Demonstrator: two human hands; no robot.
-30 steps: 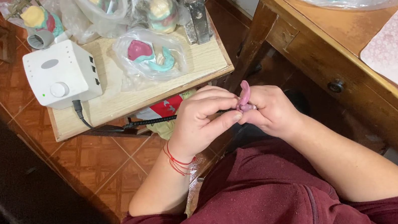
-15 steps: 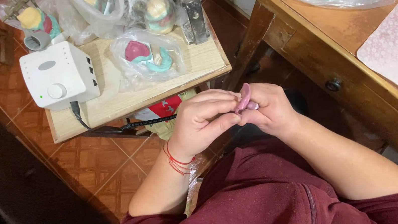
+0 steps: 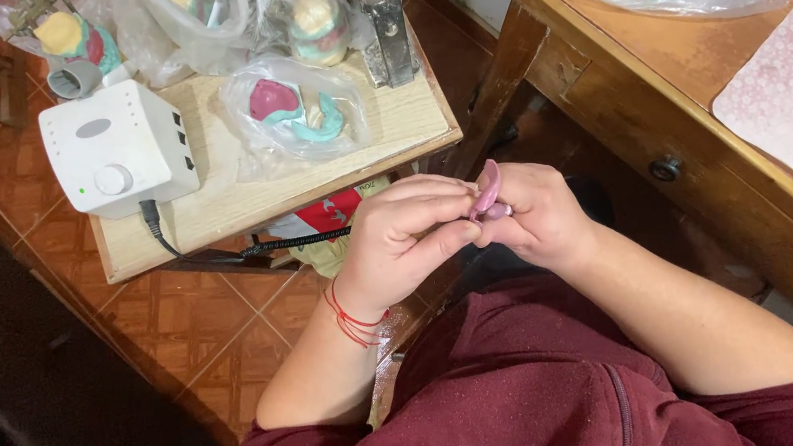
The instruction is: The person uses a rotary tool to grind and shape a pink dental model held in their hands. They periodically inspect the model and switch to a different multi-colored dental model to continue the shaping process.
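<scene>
A smooth pink plastic-looking piece (image 3: pixel 487 189), glossy clear plastic bags (image 3: pixel 298 114), a matt wooden board (image 3: pixel 241 187), and a white plastic box (image 3: pixel 117 149).

A small pink curved piece (image 3: pixel 487 189) is pinched between both hands above the lap. The left hand (image 3: pixel 406 242) is closed over it from the left, a red thread bracelet (image 3: pixel 353 321) seen at the wrist; the right hand (image 3: pixel 539 216) is held against it. A white control box (image 3: pixel 117 148) and bagged dental models (image 3: pixel 297 109) are seen on the small wooden table (image 3: pixel 213 207).
</scene>
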